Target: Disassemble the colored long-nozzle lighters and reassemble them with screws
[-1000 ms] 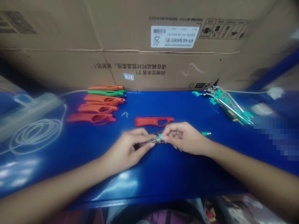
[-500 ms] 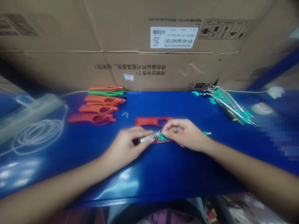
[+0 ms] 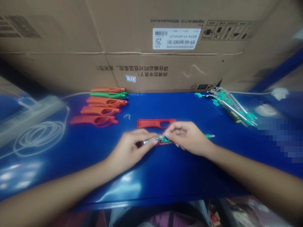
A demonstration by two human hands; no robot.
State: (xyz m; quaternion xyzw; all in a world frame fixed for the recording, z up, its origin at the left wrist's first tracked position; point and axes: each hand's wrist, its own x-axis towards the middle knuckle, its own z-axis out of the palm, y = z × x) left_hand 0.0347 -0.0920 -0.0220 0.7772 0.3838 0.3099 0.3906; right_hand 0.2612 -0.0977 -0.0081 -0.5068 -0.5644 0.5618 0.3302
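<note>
My left hand (image 3: 132, 145) is closed around a clear, shiny tube (image 3: 150, 139), which looks like a lighter's fuel tank, pinched between thumb and fingers. Against the tube's right end, my right hand (image 3: 186, 136) pinches at a small green part (image 3: 166, 139) with thin wire; what exactly lies between its fingertips is hidden. Under both hands is a red lighter casing half (image 3: 163, 143), mostly covered. A green piece with a metal tip (image 3: 210, 136) sticks out right of my right hand. Just beyond the hands, another red casing half (image 3: 148, 123) lies on the blue table.
Several orange, red and green lighter casings (image 3: 99, 111) lie in a row at the left. Tiny wire bits (image 3: 127, 117) lie beside them. A coiled white cable (image 3: 40, 135) and power strip are further left. Metal rods with green parts (image 3: 233, 107) are piled right. A cardboard box (image 3: 132, 37) stands behind.
The clear tube has tilted slightly in my left hand. Both hands stay in nearly the same place, with small finger movements at the green part.
</note>
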